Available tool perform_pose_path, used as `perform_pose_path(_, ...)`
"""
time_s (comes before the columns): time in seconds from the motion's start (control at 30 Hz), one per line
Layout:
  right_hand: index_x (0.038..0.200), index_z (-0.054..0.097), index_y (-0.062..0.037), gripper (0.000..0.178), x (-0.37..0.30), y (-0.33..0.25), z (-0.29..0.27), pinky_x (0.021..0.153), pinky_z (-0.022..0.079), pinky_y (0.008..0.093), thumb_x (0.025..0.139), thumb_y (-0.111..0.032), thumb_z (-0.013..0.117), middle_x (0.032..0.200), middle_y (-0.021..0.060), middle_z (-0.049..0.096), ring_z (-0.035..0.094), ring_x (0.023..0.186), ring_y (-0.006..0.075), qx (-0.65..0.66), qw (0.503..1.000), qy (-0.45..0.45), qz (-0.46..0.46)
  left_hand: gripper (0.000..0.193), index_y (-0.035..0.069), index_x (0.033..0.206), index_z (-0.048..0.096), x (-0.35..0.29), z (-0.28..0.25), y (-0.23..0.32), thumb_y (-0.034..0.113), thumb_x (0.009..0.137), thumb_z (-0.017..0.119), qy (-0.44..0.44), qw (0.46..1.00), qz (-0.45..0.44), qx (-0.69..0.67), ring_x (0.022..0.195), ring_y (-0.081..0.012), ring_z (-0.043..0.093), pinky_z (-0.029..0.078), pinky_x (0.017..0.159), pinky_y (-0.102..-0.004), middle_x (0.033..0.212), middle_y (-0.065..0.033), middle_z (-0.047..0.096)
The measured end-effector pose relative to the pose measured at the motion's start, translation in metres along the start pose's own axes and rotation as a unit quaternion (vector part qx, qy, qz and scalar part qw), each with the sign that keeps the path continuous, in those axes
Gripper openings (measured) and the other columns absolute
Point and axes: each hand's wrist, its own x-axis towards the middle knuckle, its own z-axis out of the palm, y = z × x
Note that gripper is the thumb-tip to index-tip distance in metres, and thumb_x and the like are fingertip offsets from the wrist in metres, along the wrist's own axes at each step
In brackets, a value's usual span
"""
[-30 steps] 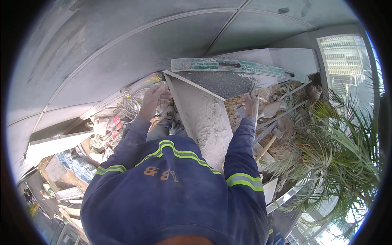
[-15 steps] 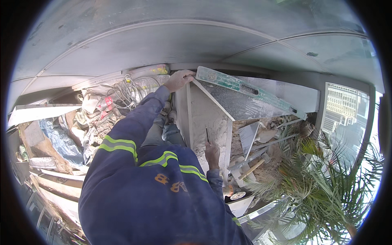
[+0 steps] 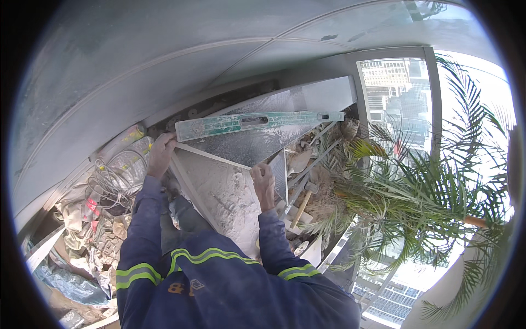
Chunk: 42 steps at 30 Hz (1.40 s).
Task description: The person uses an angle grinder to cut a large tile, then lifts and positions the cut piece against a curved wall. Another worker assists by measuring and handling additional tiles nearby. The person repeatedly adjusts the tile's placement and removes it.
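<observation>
A grey stone-like slab (image 3: 241, 149) with a pale front edge rests over a rough mortar-covered bed. Lying across it is a long, dusty green spirit level (image 3: 211, 127) with oblong cut-outs. My left hand (image 3: 160, 156) is closed at the slab's left corner, fingertips by the level's left end. At the slab's near corner, my right hand (image 3: 263, 185) has its fingers curled in against the edge. Whatever those fingers hold is hidden. Below the slab, between my forearms, shows the pale mortar bed (image 3: 227, 194).
A coil of grey cable (image 3: 118, 172) and heaped cloths (image 3: 76, 216) lie at left. On the right are a wooden-handled hammer (image 3: 302, 207), metal strips, rubble and palm fronds (image 3: 416, 192). A panelled wall (image 3: 164, 71) rises along the far side, with a window (image 3: 397, 104) beyond.
My right hand, which held a thin dark pencil-like stick below the slab, has moved up to its near corner. My left hand stays at the left corner. The view has turned rightward.
</observation>
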Motion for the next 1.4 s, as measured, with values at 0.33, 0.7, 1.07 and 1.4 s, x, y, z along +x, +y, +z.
perform_pose_path(0.33, 0.146, 0.036, 0.014, 0.101, 0.239, 0.037, 0.028, 0.11, 0.045, 0.047, 0.091, -0.067, 0.06, 0.146, 0.0324, 0.046, 0.058, 0.126, 0.0429, -0.078, 0.938, 0.11, 0.318, 0.046, 0.0, 0.137, 0.06, 0.038, 0.005, 0.024, 0.009, 0.092, 0.064, -0.01, 0.992, -0.044, -0.115, 0.121, -0.0231, 0.061, 0.045, 0.105, -0.0348, 0.13, -0.014, 0.065)
perform_pose_path(0.7, 0.131, 0.046, 0.0158, 0.089, 0.233, -0.044, 0.009, 0.107, 0.048, 0.0475, 0.077, -0.05, 0.072, 0.134, 0.0332, 0.051, 0.056, 0.126, 0.0479, 0.052, 0.893, 0.196, 0.401, 0.037, 0.0, 0.12, 0.07, 0.058, 0.005, 0.058, 0.003, 0.083, 0.072, -0.078, 0.98, 0.08, 0.164, 0.105, -0.0293, 0.064, 0.049, 0.093, -0.0356, 0.109, -0.0137, 0.067)
perform_pose_path(1.07, 0.124, 0.054, 0.0096, 0.077, 0.148, 0.048, -0.077, 0.099, 0.053, 0.0481, 0.074, -0.045, 0.076, 0.13, 0.0282, 0.053, 0.058, 0.122, 0.0445, 0.016, 0.856, 0.277, 0.436, 0.041, -0.001, 0.12, 0.069, -0.082, 0.084, 0.135, 0.009, 0.082, 0.08, -0.33, 0.941, -0.046, 0.055, 0.092, -0.0192, 0.065, 0.053, 0.083, -0.0318, 0.105, -0.0099, 0.067)
perform_pose_path(1.4, 0.119, 0.06, 0.0071, 0.066, 0.066, 0.177, -0.128, 0.096, 0.056, 0.0479, 0.074, -0.039, 0.075, 0.123, 0.0234, 0.057, 0.06, 0.119, 0.0408, -0.181, 0.856, 0.26, 0.41, 0.036, -0.001, 0.116, 0.069, -0.144, 0.13, 0.127, 0.024, 0.091, 0.076, -0.501, 0.852, -0.024, 0.148, 0.085, -0.0179, 0.065, 0.053, 0.081, -0.0333, 0.096, -0.0106, 0.07)
